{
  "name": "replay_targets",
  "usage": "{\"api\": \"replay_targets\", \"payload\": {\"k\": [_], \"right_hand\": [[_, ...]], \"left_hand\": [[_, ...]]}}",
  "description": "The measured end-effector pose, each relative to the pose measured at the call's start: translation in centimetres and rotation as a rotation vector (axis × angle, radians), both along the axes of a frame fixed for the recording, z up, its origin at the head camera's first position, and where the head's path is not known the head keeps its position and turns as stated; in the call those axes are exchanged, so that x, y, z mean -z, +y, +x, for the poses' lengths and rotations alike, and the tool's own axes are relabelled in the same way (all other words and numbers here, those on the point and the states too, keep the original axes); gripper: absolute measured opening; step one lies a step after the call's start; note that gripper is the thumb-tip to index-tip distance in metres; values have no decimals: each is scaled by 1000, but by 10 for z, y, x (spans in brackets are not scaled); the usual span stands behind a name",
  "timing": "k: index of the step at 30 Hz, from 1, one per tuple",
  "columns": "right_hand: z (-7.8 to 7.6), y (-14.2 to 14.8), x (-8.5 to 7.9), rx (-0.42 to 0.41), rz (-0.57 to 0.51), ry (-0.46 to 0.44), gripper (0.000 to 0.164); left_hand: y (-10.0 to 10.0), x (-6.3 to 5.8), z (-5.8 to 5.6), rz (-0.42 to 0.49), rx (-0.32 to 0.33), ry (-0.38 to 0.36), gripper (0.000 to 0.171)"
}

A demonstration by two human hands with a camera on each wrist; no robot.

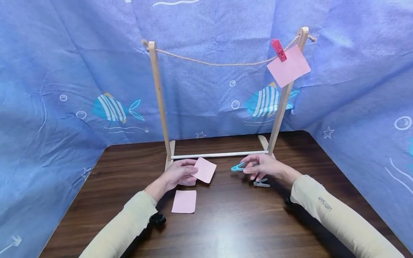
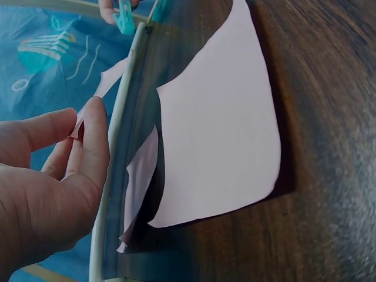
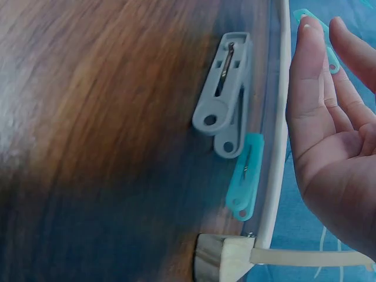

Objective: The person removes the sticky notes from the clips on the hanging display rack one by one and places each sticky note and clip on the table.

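I observe my left hand (image 1: pixel 176 175) pinching a pink paper (image 1: pixel 205 170) above the counter (image 1: pixel 135 222), my right hand (image 1: pixel 264 166) holding a blue clothespin (image 1: pixel 237 167); a slack pinch could drop either.

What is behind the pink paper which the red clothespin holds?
A wooden post shows above and below the pink paper, and blue cloth around it. The paper covers part of the post; any print on the cloth directly behind cannot be seen.
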State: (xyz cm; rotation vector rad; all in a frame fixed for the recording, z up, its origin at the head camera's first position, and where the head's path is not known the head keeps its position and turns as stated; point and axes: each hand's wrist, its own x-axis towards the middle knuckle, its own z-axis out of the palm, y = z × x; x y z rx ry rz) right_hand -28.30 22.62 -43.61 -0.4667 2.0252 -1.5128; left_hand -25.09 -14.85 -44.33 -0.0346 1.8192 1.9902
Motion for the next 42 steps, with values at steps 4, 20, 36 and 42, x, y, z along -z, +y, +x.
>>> {"api": "replay_targets", "payload": {"k": [4,20,36,42], "right_hand": [[-2,4,5,27,-7,-41,49],[-4,5,14,40,41,-60,49],[-10,8,15,12,97,-61,49],[-9,8,13,14,108,-54,46]], "left_hand": [[0,4,-1,23,13,-13,46],[1,6,0,18,43,-28,47],[-13,6,0,30,25,-31,41],[-14,5,2,31,38,-42,40]]}}
